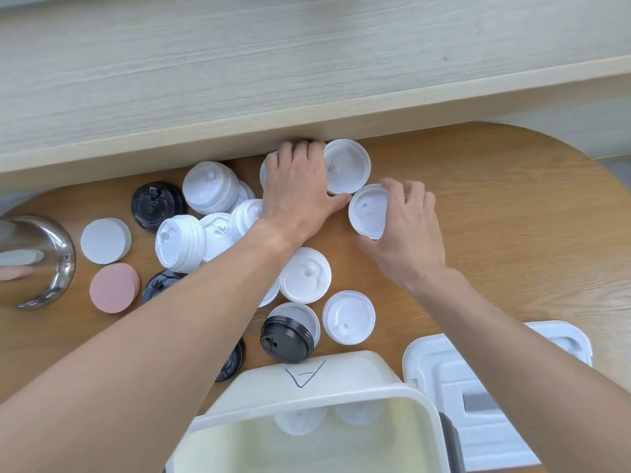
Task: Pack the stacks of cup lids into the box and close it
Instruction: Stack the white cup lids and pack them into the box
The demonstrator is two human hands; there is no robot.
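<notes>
Several white cup lids lie scattered on the brown table (495, 213), some in short stacks (179, 244); a few black lids (157, 204) sit among them. My left hand (297, 186) reaches to the far side and curls over a white lid (264, 172) that it mostly hides, its thumb next to another white lid (346, 165). My right hand (406, 230) grips a white lid (368, 209) between thumb and fingers. The translucent box (307, 387) stands open at the near edge, with two white lids (298, 421) dimly visible inside. Its white cover (478, 387) lies to the right.
A pale wooden shelf (239, 80) overhangs the far side of the table. A steel bowl (37, 261) sits at the left edge. A grey disc (104, 240) and a pink disc (114, 286) lie beside it.
</notes>
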